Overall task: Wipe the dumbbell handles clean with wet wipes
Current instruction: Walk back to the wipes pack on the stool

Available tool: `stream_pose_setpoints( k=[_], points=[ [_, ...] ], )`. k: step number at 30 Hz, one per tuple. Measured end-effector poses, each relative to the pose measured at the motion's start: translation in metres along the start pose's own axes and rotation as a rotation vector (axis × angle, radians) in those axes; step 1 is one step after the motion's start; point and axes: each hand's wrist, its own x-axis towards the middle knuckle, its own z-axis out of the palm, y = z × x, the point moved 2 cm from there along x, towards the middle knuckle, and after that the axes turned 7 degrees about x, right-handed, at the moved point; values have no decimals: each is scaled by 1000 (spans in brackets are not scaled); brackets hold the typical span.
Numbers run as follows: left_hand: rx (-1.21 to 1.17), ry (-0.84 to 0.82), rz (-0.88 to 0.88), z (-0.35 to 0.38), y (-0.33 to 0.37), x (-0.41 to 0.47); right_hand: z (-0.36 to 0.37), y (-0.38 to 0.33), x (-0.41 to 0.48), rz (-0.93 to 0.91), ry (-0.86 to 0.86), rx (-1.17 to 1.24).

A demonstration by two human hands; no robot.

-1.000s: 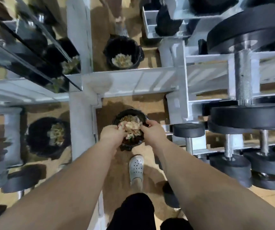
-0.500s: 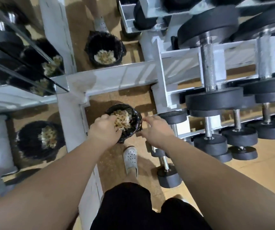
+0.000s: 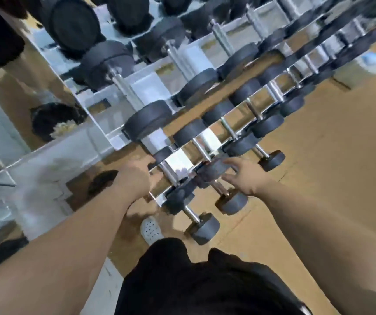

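A person's right hand (image 3: 246,178) was stretched out, fingers spread and holding nothing, just above the small dumbbells (image 3: 233,202) at the near end of the rack's (image 3: 178,160) lowest tier, where their chrome handles sloped toward the floor (image 3: 318,178). The left hand (image 3: 134,178) lay against the rack's end rail, and blur hid whether its fingers gripped.

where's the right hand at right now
Head view, right of centre: the right hand, fingers spread, is at the near end of the rack, just above a small dumbbell, with the left hand to its left.
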Motion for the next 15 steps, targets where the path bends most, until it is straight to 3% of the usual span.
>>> stream_pose_setpoints(
  k=[5,8,15],
  points=[
    [113,88,114,33,116,9,-29,138,-48,137,128,176],
    [215,3,130,51,224,-2,-50,231,-76,172,190,284],
    [319,44,338,134,480,-13,-137,453,-163,280,301,376]
  ],
)
